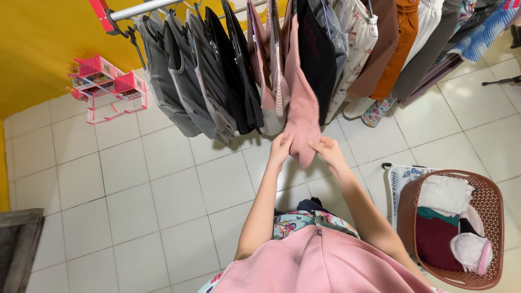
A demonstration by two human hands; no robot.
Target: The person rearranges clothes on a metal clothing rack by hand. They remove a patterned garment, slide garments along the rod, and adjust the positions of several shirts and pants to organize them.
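While both hands sit at the hem, the pink garment [302, 116] hangs straight ahead and above them, long axis vertical, top end up at the rail [146, 8], bottom end at hand level.

Near: pink top and patterned fabric of the person fill the bottom edge. Brown plastic laundry basket [485, 195] stands on the floor [125, 190] to the right, close to the right elbow, holding folded white, green and maroon pieces.

Mid: left hand [280, 149] pinches the hem's left side, fingers closed on cloth. Right hand [328, 151] pinches the right side, same height, also closed on cloth. Both equally near; garment's lowest tip dips between them. Neither arm is fully extended.

Far: garment is packed between a dark piece on its right and a pale pink striped one on its left, touching both. Grey and black clothes [201, 81] hang further left, brown and orange ones [396, 49] further right. Small pink rack [108, 84] stands against the yellow wall [43, 49], well apart.
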